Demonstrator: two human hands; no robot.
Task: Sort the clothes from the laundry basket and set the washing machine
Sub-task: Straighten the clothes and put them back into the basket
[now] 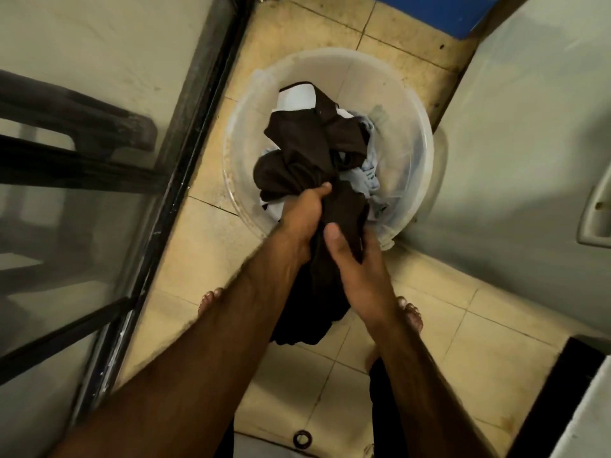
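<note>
While the left hand (302, 223) and right hand (353, 259) both clench the dark brown garment (297, 150), it trails over the near rim of the laundry basket (408, 104), apparently to separate darks. Pale blue clothes (368, 180) lie underneath it in the basket.

stained beige tiled floor (496, 342), black-framed glass door (99, 77) along the left, blue strip (439, 11) at top
</note>
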